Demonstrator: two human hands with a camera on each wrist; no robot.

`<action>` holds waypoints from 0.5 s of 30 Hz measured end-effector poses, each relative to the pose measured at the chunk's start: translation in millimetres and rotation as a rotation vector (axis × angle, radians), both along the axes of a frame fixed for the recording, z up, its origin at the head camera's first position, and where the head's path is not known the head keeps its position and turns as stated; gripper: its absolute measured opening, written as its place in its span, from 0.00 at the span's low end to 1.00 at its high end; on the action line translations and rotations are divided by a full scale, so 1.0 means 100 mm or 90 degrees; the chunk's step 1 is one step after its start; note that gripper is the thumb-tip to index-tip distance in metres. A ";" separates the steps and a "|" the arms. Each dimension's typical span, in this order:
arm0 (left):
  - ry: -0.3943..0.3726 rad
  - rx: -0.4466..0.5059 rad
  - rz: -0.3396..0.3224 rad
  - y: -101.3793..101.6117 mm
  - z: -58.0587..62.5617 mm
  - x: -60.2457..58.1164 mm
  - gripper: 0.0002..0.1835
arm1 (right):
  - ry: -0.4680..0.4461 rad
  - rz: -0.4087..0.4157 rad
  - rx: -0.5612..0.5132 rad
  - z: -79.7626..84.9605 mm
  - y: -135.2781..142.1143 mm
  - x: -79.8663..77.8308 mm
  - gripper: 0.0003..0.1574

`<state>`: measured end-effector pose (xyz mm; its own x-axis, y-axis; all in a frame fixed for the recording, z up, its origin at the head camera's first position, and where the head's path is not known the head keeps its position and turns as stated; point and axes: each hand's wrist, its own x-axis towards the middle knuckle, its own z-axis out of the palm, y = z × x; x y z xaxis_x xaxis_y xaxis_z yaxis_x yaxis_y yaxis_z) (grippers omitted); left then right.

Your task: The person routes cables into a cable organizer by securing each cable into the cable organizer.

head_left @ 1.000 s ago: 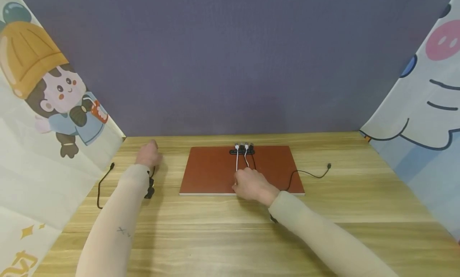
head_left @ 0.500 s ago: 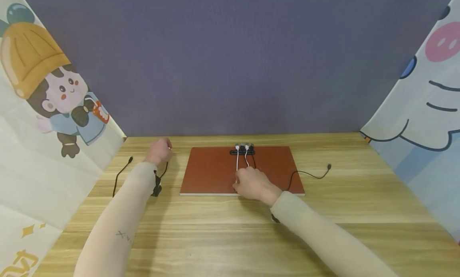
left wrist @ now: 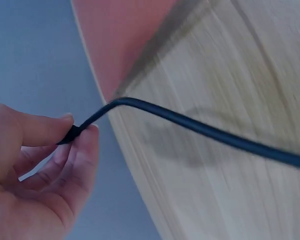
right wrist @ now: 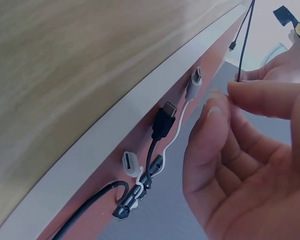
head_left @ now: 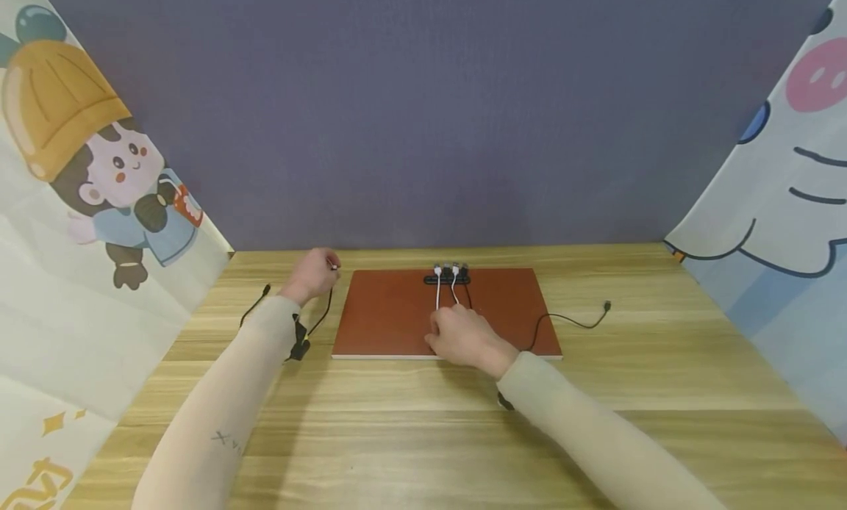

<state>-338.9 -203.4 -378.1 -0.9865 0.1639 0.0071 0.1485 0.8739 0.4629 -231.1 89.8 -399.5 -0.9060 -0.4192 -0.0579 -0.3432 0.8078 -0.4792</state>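
Observation:
My left hand (head_left: 311,276) is raised just left of the reddish-brown board (head_left: 387,311). Its thumb and fingertips pinch a black cable (left wrist: 190,122) at the dark plug end, and the metal tip peeks out in the fingers' shadow. Over the board's front edge, my right hand (head_left: 466,339) has loosely bent fingers, thumb near forefinger, with nothing visible between them. Beside it in the right wrist view lie a white cable plug (right wrist: 194,85), a black USB plug (right wrist: 164,121) and another white plug (right wrist: 131,164). Their cables run through a black cable clip (right wrist: 140,189).
A black cable (head_left: 569,317) trails off the board's right side onto the wooden table (head_left: 410,436). Left of the left forearm, a black plug (head_left: 267,289) lies on the table. A grey-blue panel (head_left: 430,113) stands behind, with printed cloths at both sides.
My left hand has moved right, toward the board, drawing the black cable along; the loose plug at the left has shifted right too. My right hand has hardly moved.

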 end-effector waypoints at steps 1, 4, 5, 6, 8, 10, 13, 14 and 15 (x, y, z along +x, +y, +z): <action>0.003 0.006 -0.003 0.02 0.01 0.00 0.14 | 0.003 0.003 -0.004 0.00 0.00 0.00 0.19; 0.014 0.025 -0.007 0.08 0.04 0.02 0.12 | 0.009 0.012 -0.025 0.00 -0.02 -0.01 0.17; 0.021 0.029 -0.010 0.10 0.05 0.02 0.12 | 0.010 0.016 -0.034 0.00 -0.02 -0.01 0.15; 0.028 0.034 -0.012 0.12 0.06 0.03 0.12 | 0.011 0.018 -0.043 0.00 -0.03 -0.01 0.14; 0.041 0.040 -0.017 0.15 0.09 0.04 0.11 | 0.012 0.022 -0.062 0.01 -0.04 -0.01 0.11; 0.048 0.046 -0.021 0.18 0.11 0.04 0.11 | 0.017 0.023 -0.076 0.01 -0.06 -0.02 0.08; 0.049 0.066 -0.027 0.24 0.14 0.06 0.11 | 0.030 0.018 -0.095 0.02 -0.10 -0.03 0.06; 0.050 0.077 -0.029 0.25 0.16 0.06 0.11 | 0.034 0.015 -0.101 0.02 -0.12 -0.03 0.07; 0.053 0.086 -0.029 0.27 0.17 0.07 0.11 | 0.037 0.012 -0.108 0.02 -0.13 -0.04 0.07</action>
